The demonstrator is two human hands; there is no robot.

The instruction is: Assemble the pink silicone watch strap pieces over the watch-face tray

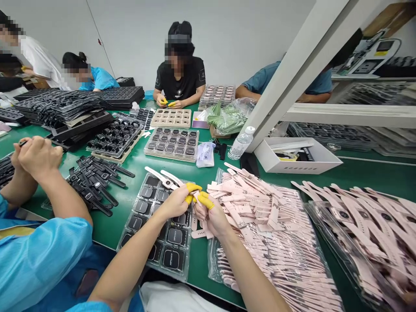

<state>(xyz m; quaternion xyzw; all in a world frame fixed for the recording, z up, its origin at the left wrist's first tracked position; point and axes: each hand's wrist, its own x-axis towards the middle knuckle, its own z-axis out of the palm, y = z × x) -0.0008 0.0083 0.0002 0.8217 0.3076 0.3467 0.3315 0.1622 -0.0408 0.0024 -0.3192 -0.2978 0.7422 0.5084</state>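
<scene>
My left hand and my right hand meet over the right side of a clear plastic tray, with yellow finger covers on several fingertips. Pinched between them is a pale pink watch strap, mostly hidden by my fingers. Square dark watch faces sit in the compartments of the tray. Just beyond my left hand, a watch with pink straps lies across the tray's far end. Right of my right hand, loose pink straps are heaped on a plastic bag of many more straps.
At my left, a co-worker's hands are raised near piled black watches. Ahead stand stacked trays, a water bottle and a white box. Pink watches lie at far right. A slanted metal post rises behind.
</scene>
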